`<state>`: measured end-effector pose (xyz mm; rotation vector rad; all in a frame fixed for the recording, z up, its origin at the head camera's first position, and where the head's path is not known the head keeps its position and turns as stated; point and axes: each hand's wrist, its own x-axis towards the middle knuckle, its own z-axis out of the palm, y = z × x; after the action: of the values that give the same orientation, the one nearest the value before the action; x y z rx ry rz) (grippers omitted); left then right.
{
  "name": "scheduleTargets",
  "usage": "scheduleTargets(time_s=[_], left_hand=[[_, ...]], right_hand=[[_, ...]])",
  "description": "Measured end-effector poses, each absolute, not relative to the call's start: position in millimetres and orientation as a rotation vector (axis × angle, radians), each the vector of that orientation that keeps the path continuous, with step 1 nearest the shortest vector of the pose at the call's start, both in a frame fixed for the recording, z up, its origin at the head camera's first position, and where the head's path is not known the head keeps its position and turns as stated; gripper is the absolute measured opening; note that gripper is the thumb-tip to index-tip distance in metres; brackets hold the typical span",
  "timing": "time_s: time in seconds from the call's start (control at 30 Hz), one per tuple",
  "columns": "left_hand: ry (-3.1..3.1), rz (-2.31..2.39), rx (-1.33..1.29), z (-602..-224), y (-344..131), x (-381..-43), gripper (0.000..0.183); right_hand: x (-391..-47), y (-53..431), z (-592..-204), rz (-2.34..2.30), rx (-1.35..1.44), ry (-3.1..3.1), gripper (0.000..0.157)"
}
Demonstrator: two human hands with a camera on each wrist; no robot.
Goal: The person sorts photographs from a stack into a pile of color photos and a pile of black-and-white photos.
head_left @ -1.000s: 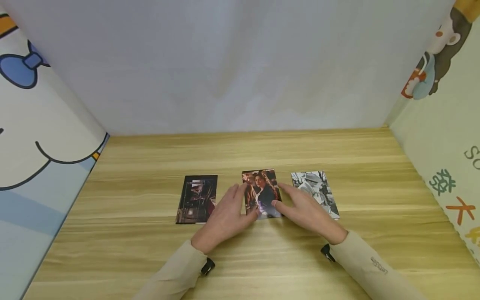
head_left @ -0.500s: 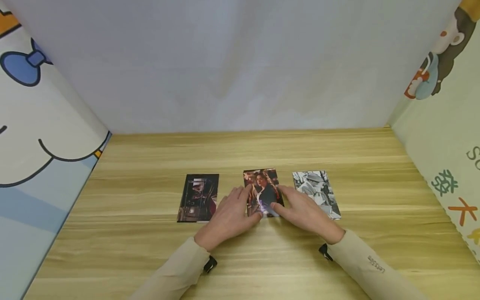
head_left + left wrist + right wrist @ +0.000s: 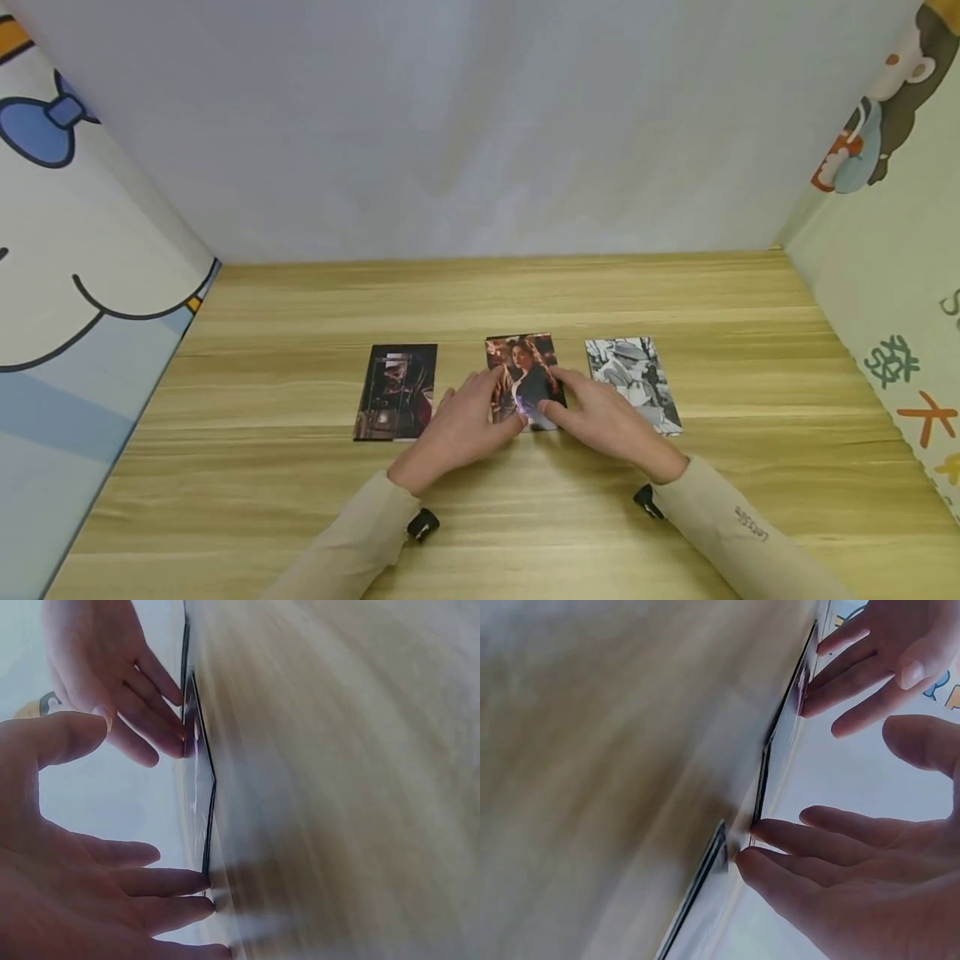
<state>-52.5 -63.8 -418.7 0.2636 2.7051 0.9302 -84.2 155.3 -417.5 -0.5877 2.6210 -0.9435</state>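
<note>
A small stack of photo cards [image 3: 531, 367], topped by a warm-toned picture of a person in a dark jacket, lies flat on the wooden table between both hands. My left hand [image 3: 465, 421] has its straight fingers along the stack's left side; in the left wrist view, fingertips [image 3: 196, 883] meet its edge and the thumb is raised. From the right, my right hand [image 3: 603, 417] mirrors this, fingertips [image 3: 761, 829] at the opposite edge. Under the right hand's far side, a stack with a black-and-white photo [image 3: 637, 379] is partly hidden.
Left of the hands lies another stack with a dark, shadowy photo [image 3: 393, 387]. A pale curtain-like wall [image 3: 480, 133] closes off the back of the table [image 3: 480, 533]. Panels with cartoon prints stand at the left [image 3: 90, 217] and right [image 3: 885, 275].
Both hands have drawn slightly inward against the sides of the middle stack. The side stacks stay put, and the head view has shifted a little.
</note>
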Motion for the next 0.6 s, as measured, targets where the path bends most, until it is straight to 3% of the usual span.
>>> scheduleTargets(time_s=[0.6], left_hand=[[2.639, 1.373, 0.046, -414.1, -67.2, -45.1, 0.076]], right_hand=[[-81.4, 164.6, -408.1, -1.256, -0.535, 2.52, 0.055]])
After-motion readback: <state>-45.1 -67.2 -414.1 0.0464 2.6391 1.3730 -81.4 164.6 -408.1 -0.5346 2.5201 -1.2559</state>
